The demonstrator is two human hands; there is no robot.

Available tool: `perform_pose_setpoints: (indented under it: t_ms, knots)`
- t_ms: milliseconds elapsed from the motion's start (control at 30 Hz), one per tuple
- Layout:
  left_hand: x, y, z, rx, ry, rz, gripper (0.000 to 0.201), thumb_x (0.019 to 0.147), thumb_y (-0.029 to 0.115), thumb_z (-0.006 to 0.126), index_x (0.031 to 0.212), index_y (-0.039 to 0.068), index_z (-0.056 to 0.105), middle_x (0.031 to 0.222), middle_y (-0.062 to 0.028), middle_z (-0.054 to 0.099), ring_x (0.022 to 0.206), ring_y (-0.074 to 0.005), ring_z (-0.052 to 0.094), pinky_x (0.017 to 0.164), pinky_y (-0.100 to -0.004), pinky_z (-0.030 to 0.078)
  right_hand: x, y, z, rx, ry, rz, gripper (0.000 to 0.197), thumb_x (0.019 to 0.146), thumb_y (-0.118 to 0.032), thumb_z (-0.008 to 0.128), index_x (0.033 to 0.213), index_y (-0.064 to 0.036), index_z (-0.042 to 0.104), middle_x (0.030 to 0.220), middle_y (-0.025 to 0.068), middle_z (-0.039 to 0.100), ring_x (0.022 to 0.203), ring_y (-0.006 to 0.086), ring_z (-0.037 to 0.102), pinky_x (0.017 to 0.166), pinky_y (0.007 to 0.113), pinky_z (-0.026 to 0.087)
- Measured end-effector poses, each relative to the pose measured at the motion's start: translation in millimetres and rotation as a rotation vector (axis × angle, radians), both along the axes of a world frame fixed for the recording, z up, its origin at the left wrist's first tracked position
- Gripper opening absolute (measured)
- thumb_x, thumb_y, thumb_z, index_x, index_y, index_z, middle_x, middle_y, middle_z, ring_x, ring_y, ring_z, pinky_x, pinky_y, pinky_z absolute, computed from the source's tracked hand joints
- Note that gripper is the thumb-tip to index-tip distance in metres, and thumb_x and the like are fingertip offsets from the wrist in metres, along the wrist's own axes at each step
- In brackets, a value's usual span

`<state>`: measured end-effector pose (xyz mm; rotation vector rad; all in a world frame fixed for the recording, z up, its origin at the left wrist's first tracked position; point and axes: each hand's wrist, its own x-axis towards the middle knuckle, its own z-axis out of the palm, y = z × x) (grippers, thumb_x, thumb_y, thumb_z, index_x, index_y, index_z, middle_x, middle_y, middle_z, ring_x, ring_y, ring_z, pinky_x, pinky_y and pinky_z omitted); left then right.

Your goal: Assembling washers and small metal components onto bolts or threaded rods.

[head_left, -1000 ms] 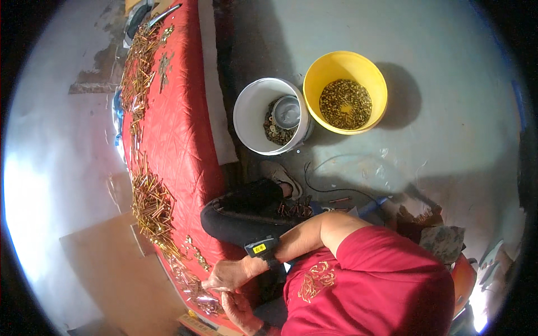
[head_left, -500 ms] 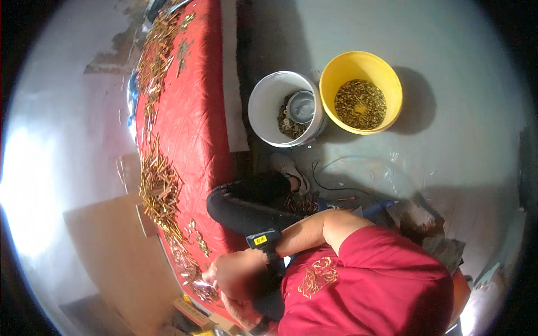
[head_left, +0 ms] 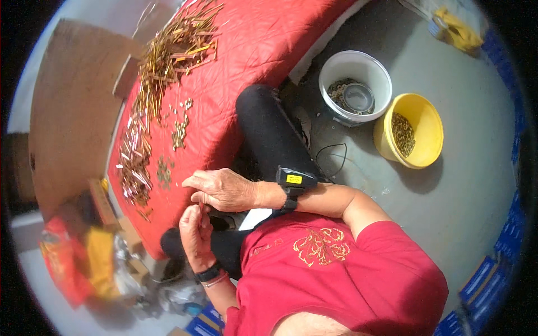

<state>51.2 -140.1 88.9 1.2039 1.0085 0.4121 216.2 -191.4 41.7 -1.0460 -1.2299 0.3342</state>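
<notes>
My right hand (head_left: 221, 189) hovers over my lap at the edge of the red quilted cloth (head_left: 252, 50), fingers bent and pointing left. A black wrist device with a yellow label (head_left: 292, 180) sits on that wrist. My left hand (head_left: 195, 231), with a dark band at the wrist, is curled just under the right hand, and their fingertips touch. Anything small between the fingers is hidden. Heaps of thin brass rods (head_left: 168, 56) and small brass pieces (head_left: 179, 131) lie on the cloth close to both hands.
A white bucket (head_left: 336, 64) with a metal bowl and dark parts stands on the grey floor, beside a yellow bucket (head_left: 428, 134) of small brass pieces. A black cable (head_left: 330, 157) lies near my black-trousered knee (head_left: 263, 123). Blurred red and yellow bags sit lower left.
The view has swung round, so cloth and buckets sit elsewhere in the picture. My hands have come together over my lap beside the cloth's edge.
</notes>
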Motion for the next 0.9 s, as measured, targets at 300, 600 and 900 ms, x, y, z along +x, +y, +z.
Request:
perform_pose_setpoints:
  t_ms: [300,600,900]
  knots:
    - [-41.2,5.3,-32.2,-0.133,0.035,-0.007,0.024,0.089,0.026,0.058,0.083,0.003,0.060,0.055,0.0056,0.043,0.041,-0.0013,0.029,0.038,-0.0178,0.019,-27.7,16.7,-28.0,-0.348,0.082,0.590,0.025,0.081,-0.007,0.051,0.106,-0.0055,0.056,0.071,0.0138,0.062,0.068,0.0244,0.065,0.062,0.032,0.049]
    - [-79.0,-23.9,-59.0,-0.244,0.024,0.066,0.021,0.088,0.022,0.060,0.080,0.004,0.064,0.055,0.0062,0.043,0.044,-0.0009,0.030,0.040,-0.0181,0.018,-54.0,-4.2,-35.5,-0.490,-0.084,0.639,0.030,0.083,-0.002,0.053,0.113,-0.0047,0.054,0.077,0.0162,0.062,0.070,0.0282,0.063,0.062,0.036,0.048]
    - [-104.0,-53.0,-69.5,0.116,0.113,0.105,0.015,0.087,0.013,0.060,0.084,0.000,0.067,0.066,0.0041,0.056,0.060,-0.0016,0.044,0.052,-0.0180,0.034,-79.3,-9.6,-37.4,-0.672,-0.133,0.731,0.028,0.085,-0.003,0.051,0.112,-0.0046,0.056,0.074,0.0115,0.061,0.065,0.0195,0.057,0.061,0.031,0.046]
